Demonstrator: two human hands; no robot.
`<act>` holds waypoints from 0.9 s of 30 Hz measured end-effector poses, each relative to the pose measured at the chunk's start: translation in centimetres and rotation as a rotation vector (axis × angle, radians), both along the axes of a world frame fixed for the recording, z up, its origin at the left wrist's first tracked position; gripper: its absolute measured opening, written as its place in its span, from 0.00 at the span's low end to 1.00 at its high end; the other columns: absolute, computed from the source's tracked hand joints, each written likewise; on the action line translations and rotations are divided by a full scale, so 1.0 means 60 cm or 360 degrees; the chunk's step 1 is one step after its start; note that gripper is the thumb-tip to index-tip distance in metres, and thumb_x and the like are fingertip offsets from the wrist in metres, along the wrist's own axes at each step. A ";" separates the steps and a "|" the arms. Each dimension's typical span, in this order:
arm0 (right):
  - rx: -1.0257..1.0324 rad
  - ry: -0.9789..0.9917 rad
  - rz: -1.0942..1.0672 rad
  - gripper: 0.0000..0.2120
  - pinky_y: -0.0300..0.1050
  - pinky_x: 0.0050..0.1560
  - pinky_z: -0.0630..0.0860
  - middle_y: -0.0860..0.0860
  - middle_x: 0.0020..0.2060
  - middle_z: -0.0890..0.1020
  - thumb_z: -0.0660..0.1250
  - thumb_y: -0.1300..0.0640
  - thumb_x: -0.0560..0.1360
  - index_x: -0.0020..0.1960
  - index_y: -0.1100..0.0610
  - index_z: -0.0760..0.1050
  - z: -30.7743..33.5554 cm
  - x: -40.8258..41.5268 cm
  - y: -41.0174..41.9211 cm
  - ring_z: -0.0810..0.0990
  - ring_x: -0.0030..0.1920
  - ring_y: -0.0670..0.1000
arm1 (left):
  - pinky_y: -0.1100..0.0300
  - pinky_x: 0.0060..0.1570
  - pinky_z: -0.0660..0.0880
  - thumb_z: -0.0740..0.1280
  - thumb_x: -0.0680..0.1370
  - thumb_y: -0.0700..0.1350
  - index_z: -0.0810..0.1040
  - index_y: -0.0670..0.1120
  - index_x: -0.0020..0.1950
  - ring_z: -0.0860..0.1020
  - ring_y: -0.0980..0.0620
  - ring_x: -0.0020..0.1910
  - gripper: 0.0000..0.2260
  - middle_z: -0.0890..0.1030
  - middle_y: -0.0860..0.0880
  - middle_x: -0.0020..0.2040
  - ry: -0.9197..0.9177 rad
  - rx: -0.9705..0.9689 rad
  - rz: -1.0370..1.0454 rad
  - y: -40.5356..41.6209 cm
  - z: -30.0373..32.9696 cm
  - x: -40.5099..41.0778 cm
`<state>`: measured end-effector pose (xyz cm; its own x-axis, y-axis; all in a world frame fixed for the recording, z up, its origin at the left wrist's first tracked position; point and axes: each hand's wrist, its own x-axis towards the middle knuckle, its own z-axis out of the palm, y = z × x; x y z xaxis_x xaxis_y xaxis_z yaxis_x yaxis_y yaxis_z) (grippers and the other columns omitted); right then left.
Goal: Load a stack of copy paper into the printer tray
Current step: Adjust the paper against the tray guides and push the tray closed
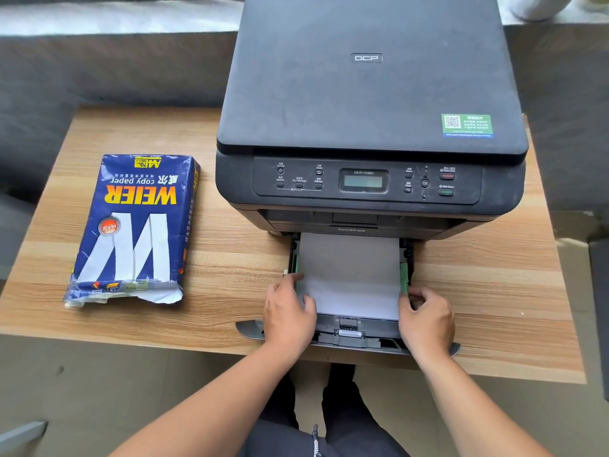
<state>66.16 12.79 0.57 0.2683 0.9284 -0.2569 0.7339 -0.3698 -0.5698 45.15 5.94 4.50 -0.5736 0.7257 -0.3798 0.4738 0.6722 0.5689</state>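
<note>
A black printer (369, 94) stands on a wooden table (230, 258). Its paper tray (352, 336) is pulled out toward me, and a white stack of copy paper (349, 275) lies flat inside it. My left hand (288, 316) rests on the stack's near left corner, thumb on top of the sheets. My right hand (426, 319) grips the tray's right side at the green guide (403, 275), next to the paper's near right corner. An opened blue ream pack (135, 225) of copy paper lies to the left of the printer.
The table's near edge runs just under the tray front. A grey sofa-like surface (99, 67) lies behind the table. My legs in dark trousers (329, 417) are below the table edge. A white object (540, 6) sits at the far right.
</note>
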 end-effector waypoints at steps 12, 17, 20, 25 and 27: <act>0.0028 -0.0087 0.0047 0.06 0.50 0.46 0.73 0.59 0.44 0.84 0.69 0.57 0.74 0.48 0.57 0.83 0.002 -0.003 -0.002 0.79 0.51 0.64 | 0.54 0.55 0.69 0.65 0.76 0.44 0.73 0.49 0.64 0.73 0.44 0.59 0.17 0.76 0.45 0.56 -0.0010 -0.0035 -0.0051 0.000 0.007 -0.008; 0.0059 -0.0122 0.0051 0.06 0.50 0.46 0.72 0.60 0.44 0.84 0.69 0.57 0.73 0.48 0.57 0.83 -0.001 -0.004 -0.003 0.79 0.50 0.63 | 0.52 0.57 0.70 0.65 0.76 0.46 0.72 0.50 0.68 0.73 0.44 0.61 0.20 0.75 0.45 0.58 -0.0023 -0.0058 -0.0060 -0.002 0.009 -0.008; 0.0059 -0.0131 0.0052 0.07 0.51 0.46 0.73 0.60 0.44 0.84 0.69 0.58 0.73 0.48 0.58 0.83 0.001 -0.006 -0.004 0.79 0.50 0.64 | 0.53 0.56 0.70 0.65 0.75 0.47 0.71 0.51 0.69 0.74 0.44 0.60 0.21 0.74 0.45 0.58 -0.0031 -0.0095 -0.0064 -0.004 0.011 -0.006; -0.0062 -0.0103 0.0216 0.12 0.52 0.50 0.74 0.60 0.49 0.85 0.69 0.54 0.75 0.54 0.59 0.83 0.022 0.006 0.000 0.78 0.56 0.63 | 0.51 0.63 0.69 0.65 0.76 0.49 0.70 0.48 0.70 0.70 0.47 0.66 0.23 0.75 0.47 0.66 0.0060 -0.0035 -0.0328 -0.013 0.028 -0.024; 0.0047 -0.0185 0.0395 0.14 0.54 0.54 0.75 0.57 0.55 0.83 0.68 0.53 0.77 0.60 0.59 0.82 0.048 0.022 -0.016 0.77 0.59 0.61 | 0.51 0.65 0.70 0.65 0.77 0.48 0.74 0.46 0.67 0.71 0.48 0.66 0.18 0.76 0.48 0.66 0.0372 0.0255 -0.0612 -0.040 0.051 -0.034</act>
<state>67.49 11.84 3.44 0.0579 0.9760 -0.2098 0.8610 -0.1552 -0.4843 43.08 3.55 7.53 -0.3086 0.9410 -0.1388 0.7987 0.3356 0.4994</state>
